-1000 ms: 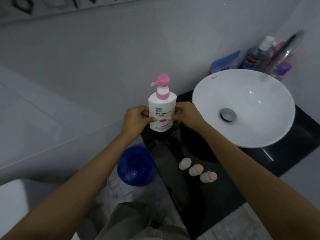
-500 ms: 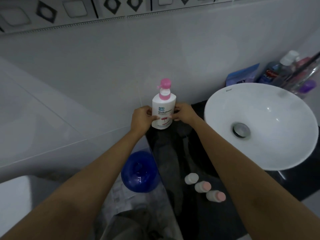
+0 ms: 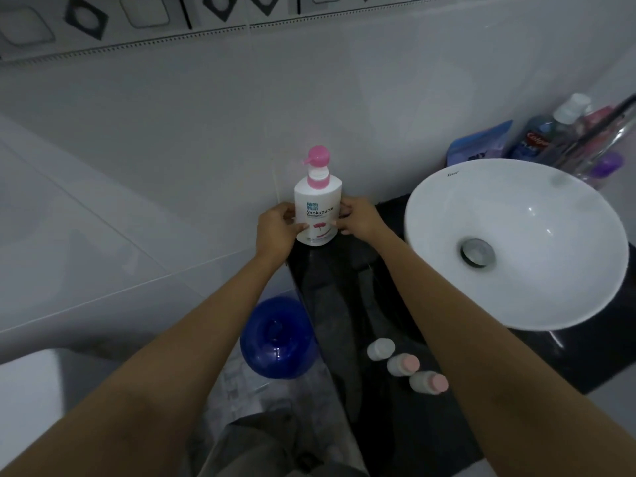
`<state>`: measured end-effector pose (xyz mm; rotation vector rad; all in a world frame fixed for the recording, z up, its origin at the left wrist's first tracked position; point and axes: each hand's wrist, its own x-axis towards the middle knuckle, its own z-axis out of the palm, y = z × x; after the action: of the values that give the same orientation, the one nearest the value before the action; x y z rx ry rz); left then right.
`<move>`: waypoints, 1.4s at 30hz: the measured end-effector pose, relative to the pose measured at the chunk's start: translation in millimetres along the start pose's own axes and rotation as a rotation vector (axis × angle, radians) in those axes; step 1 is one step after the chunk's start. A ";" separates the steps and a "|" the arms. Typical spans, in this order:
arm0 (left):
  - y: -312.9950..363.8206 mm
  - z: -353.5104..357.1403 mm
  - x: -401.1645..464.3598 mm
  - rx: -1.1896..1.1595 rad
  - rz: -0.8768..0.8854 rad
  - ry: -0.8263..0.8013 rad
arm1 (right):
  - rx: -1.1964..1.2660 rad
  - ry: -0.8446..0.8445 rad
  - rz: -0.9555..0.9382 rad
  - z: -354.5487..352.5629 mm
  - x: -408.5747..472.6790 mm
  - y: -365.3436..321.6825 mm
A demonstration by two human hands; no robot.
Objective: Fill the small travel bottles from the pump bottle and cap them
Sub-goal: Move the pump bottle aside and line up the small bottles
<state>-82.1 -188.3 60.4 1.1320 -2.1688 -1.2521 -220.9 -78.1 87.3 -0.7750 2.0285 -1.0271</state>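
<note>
Pump bottle (image 3: 317, 204): white body, pink pump head and collar, printed label with a flower. It is stood upright at the far end of the black counter (image 3: 385, 425), close against the tiled wall (image 3: 206, 115). Its contents cannot be seen through the opaque body.

Left hand (image 3: 275, 228): fingers and thumb are curled round the lower left side of the pump bottle.

Right hand (image 3: 356, 216): fingers are curled against the bottle's lower right side, so the bottle is held between both hands.

Travel bottles: three small bottles are lined up in a diagonal row near the counter's front, well apart from the pump bottle and beside the right forearm. The white-topped bottle (image 3: 380, 348) is farthest along; the middle bottle (image 3: 402, 364) and the nearest bottle (image 3: 428, 382) carry pink caps. Whether anything is in them cannot be told.

Basin (image 3: 447, 215): white round bowl set on the counter to the right, with a metal drain; no water is seen in it.

Toiletries (image 3: 550, 132): a blue pouch and several bottles are grouped behind the basin.

Blue jug (image 3: 278, 339): stood on the floor left of the counter.
</note>
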 end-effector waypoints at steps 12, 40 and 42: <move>0.8 13.5 -122.9 -0.151 0.127 -0.545 | -0.051 0.398 0.062 -26.1 -233.7 60.0; -12.2 39.0 -145.7 0.080 0.241 -0.469 | -0.485 0.340 0.014 5.9 -221.0 74.2; -15.1 29.6 -130.8 0.086 0.183 -0.362 | -0.422 0.327 -0.009 7.5 -200.6 58.5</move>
<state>-16.8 -72.0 39.7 0.7586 -2.5439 -1.3775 -113.8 100.9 100.8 -0.8715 2.5753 -0.7741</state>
